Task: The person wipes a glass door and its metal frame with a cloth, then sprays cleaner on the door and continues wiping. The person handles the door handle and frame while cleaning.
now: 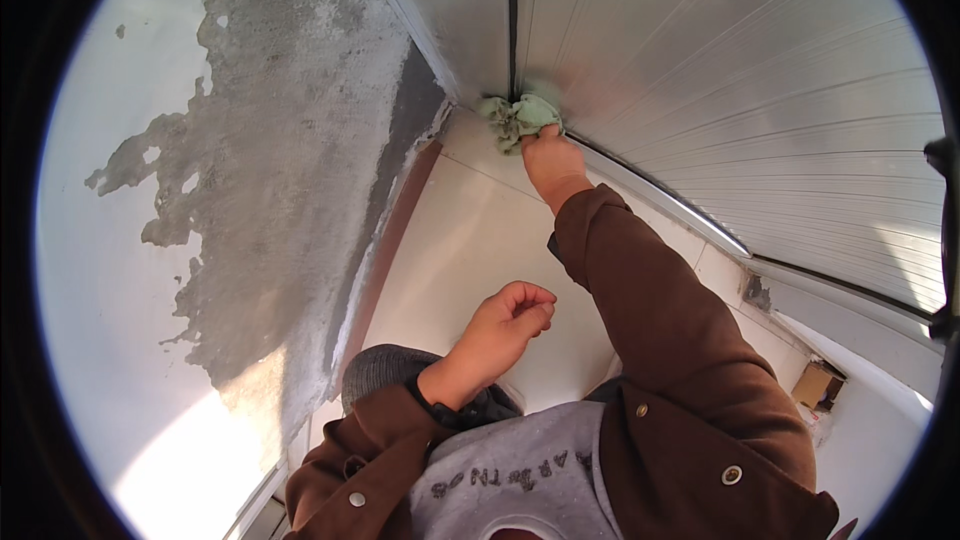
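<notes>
My right hand (553,163) is stretched forward and grips a crumpled pale green cloth (534,114). Dark smudges show on the cloth. It is pressed low into the corner where a dark vertical gap meets the bottom of a ribbed light metal door panel (690,82). My fingertips are partly sunk in its folds. Held back above the pale tiled floor (465,247), my left hand (496,334) has its fingers curled in towards the thumb, and nothing shows in it. It hovers in front of my bent knee (390,367), apart from the cloth and the door.
On the left stands a wall (292,112) with paint peeled down to grey plaster, edged below by a reddish-brown skirting strip (390,247). A metal door sill (675,206) runs down to the right. A small cardboard box (817,385) sits at the lower right.
</notes>
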A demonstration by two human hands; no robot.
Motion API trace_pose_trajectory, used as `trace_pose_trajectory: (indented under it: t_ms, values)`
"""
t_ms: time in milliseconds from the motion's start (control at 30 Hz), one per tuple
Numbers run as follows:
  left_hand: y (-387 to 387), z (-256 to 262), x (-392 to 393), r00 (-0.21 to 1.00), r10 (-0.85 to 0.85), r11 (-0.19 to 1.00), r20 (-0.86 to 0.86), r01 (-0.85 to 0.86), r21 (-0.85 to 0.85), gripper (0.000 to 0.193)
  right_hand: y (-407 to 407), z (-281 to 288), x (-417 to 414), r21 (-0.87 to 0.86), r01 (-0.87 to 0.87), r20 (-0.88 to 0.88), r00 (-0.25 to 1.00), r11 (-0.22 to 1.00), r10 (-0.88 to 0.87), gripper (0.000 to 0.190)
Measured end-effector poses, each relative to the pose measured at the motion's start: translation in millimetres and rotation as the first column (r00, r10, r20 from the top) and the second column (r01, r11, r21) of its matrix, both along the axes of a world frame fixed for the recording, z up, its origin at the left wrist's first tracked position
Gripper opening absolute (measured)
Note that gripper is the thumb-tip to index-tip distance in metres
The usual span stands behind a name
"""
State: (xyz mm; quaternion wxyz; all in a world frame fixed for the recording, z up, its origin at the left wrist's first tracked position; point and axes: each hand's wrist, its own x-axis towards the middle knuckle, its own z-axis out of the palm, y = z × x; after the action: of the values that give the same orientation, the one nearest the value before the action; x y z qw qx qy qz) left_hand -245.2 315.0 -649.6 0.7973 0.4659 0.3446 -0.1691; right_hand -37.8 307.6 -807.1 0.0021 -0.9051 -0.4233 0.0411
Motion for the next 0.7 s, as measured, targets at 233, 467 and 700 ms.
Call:
trace_pose_trajectory:
  t_ms: [233, 467, 700]
  values:
    - [-12.0, 1.0, 13.2, 0.999, -0.032, 0.999, 0.014, 0.032, -0.02, 0.017, -80.0, 8.1, 17.1, -0.063, 0.231, -0.102, 0.966, 0.971, -0.236, 0.012]
    - [-27.2, -1.1, 28.4, 0.993, -0.114, 0.993, 0.023, 0.114, -0.042, 0.018, -184.7, -20.1, 23.7, 0.065, 0.815, -0.232, 0.574, 0.576, -0.785, 0.017]
    - [-34.3, -1.6, 32.1, 0.986, -0.168, 0.985, 0.011, 0.168, -0.036, 0.018, -288.1, -13.0, 35.5, -0.164, 0.834, -0.362, 0.445, 0.526, -0.819, 0.016]
